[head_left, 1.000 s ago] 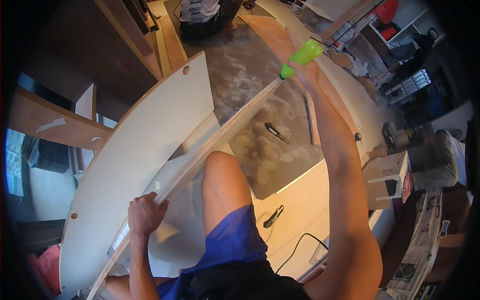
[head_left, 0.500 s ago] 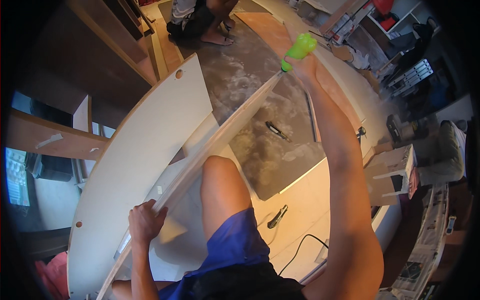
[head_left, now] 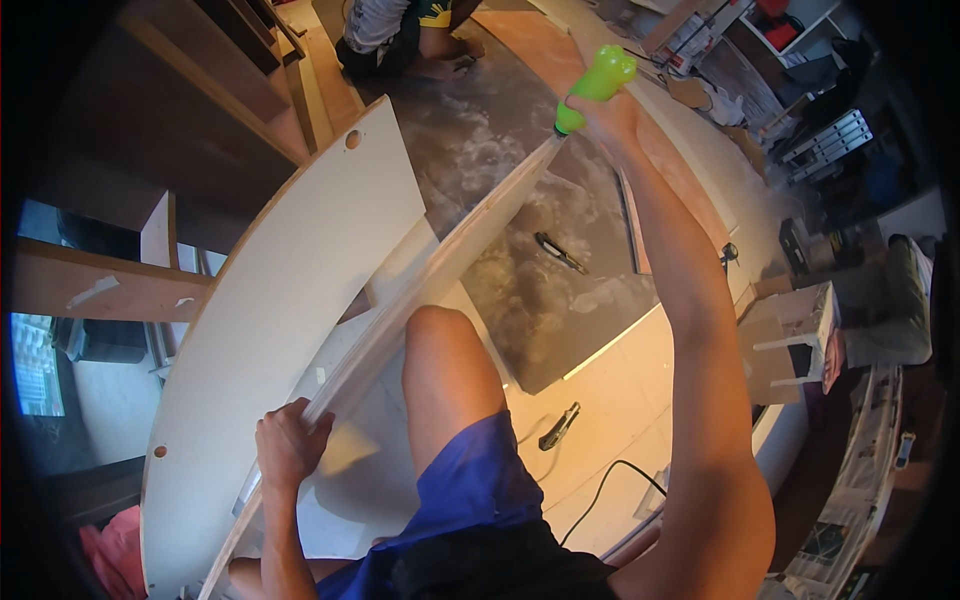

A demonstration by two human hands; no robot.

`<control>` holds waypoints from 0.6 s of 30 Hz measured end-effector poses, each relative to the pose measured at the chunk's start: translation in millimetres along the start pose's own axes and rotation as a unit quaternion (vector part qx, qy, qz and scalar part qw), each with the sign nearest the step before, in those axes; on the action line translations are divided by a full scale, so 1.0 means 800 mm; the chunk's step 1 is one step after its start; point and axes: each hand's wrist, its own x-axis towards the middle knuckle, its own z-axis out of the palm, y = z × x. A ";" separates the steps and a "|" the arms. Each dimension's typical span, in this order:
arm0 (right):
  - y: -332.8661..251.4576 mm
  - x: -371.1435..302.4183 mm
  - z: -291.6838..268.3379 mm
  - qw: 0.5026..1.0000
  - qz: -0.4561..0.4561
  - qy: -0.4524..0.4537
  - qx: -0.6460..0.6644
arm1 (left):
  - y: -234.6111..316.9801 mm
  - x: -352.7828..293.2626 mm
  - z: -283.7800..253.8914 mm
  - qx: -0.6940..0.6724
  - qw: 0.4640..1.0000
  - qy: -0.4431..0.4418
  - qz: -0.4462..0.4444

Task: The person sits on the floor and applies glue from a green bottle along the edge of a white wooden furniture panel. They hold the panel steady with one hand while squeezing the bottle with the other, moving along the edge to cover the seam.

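Note:
A long board stands on its narrow edge, running diagonally from the lower left to the far middle. My left hand is closed around its upper edge at the near end, thumb on the right side. Stretched far forward, my right hand grips a bright green squeeze bottle. The bottle is tilted with its neck down at the board's far end; whether the tip touches the edge cannot be made out. Left of the board lies a white curved panel with round holes.
A brown marbled sheet lies right of the board, bearing a utility knife. Another utility knife and a black cable lie nearer me. Another person crouches at the far side. Wooden shelving stands left, a white stool right.
My right hand and the bottle have shifted slightly farther along, near the board's far end. My left hand keeps its grip. The other person's posture has changed, with a hand now low over the sheet.

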 end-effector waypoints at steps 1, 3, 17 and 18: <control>-0.002 0.002 -0.006 0.999 -0.001 0.000 -0.034 | 0.001 0.002 0.000 0.003 1.000 -0.007 -0.003; -0.006 0.007 -0.014 0.995 -0.004 -0.002 -0.101 | 0.001 0.004 0.000 0.009 1.000 -0.021 -0.010; -0.008 0.012 -0.025 0.990 0.004 0.029 -0.137 | 0.008 0.003 0.001 0.004 1.000 0.006 -0.015; 0.006 0.018 -0.033 0.994 -0.013 0.028 -0.101 | 0.009 0.004 0.003 0.001 1.000 0.002 -0.010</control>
